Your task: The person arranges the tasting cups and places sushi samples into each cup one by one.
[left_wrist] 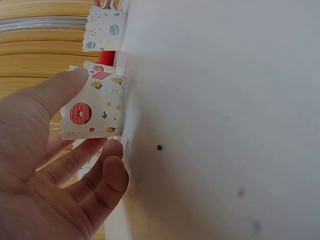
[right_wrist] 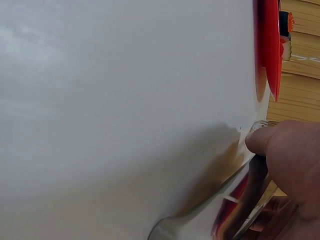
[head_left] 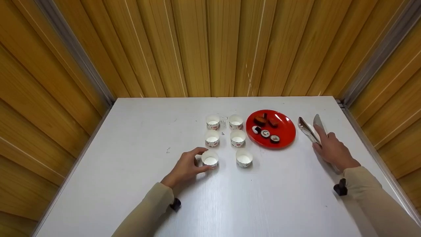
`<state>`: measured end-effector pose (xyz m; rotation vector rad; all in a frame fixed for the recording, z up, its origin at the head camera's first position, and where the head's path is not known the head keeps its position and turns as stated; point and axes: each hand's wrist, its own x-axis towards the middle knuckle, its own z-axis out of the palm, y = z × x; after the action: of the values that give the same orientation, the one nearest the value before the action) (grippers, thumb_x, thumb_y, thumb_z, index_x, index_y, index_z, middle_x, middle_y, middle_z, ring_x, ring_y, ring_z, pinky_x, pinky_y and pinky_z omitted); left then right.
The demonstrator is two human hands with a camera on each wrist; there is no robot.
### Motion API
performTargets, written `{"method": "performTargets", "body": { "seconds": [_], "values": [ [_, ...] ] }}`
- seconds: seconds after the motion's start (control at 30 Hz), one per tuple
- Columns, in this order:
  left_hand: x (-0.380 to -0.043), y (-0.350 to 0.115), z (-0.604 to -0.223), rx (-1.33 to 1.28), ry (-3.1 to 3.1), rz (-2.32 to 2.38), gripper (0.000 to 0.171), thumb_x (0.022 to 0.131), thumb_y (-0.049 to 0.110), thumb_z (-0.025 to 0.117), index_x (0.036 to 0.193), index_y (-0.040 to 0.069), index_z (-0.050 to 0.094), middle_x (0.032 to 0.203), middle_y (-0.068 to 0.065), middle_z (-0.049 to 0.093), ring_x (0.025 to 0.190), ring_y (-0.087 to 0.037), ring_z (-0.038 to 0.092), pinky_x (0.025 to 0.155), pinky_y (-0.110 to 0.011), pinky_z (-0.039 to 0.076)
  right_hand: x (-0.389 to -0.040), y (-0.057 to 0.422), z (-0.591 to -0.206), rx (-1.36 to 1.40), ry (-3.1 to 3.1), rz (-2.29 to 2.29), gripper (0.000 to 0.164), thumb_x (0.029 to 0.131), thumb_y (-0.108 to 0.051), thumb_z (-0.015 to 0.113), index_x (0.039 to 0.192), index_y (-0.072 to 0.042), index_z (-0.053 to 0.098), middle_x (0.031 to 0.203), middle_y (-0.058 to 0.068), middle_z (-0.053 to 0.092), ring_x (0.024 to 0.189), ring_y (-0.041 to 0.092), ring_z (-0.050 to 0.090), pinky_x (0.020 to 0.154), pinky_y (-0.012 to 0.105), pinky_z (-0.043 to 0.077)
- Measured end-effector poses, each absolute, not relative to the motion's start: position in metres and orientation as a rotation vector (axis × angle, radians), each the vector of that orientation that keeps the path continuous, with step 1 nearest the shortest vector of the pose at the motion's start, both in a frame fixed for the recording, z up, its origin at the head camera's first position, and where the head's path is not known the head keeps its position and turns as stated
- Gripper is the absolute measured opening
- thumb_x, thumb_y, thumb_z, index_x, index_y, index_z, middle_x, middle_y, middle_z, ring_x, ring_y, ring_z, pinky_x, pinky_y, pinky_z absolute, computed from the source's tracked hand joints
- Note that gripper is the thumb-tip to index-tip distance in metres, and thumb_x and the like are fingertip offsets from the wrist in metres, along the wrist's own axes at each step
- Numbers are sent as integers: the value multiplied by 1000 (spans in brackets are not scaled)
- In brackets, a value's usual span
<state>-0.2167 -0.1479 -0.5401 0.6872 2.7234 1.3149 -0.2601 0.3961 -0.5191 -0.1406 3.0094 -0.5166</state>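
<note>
My left hand [head_left: 186, 165] pinches a small white paper baking cup [head_left: 210, 161] between thumb and fingers at the near left of the group. In the left wrist view, this cup [left_wrist: 102, 107] shows a scalloped rim and a printed donut, with the thumb over its side. Over at the right, my right hand [head_left: 334, 150] grips metal tongs [head_left: 308, 130], whose two arms are spread apart and point away from me. The bent end of the tongs [right_wrist: 167, 227] shows in the right wrist view; some fingers are hidden there.
Several more paper cups [head_left: 244, 158] stand in two columns beside the held one. A red plate [head_left: 286, 140] with several sushi pieces [head_left: 265, 133] lies between the cups and the tongs. Wood-look panels [head_left: 210, 49] wall in the white table [head_left: 138, 158].
</note>
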Motion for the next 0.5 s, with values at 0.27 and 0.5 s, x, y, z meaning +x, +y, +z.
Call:
{"method": "performTargets", "body": {
  "seconds": [0.27, 0.5],
  "values": [
    [-216, -148, -539, 658, 2706, 1313, 62, 83, 35, 88, 134, 11, 64, 125, -4, 71, 83, -17, 60, 70, -30, 49, -260, 398, -520, -148, 3019, -530, 80, 104, -26, 59, 165, -18, 7, 112, 38, 44, 77, 42, 57, 60, 54, 49],
    [-215, -147, -539, 622, 2713, 1294, 63, 83, 37, 88, 136, 12, 63, 126, -3, 70, 84, -17, 59, 72, -30, 49, -258, 400, -518, -160, 3061, -531, 78, 102, -24, 62, 164, -20, 14, 112, 35, 47, 79, 43, 58, 61, 55, 50]
  ]
}}
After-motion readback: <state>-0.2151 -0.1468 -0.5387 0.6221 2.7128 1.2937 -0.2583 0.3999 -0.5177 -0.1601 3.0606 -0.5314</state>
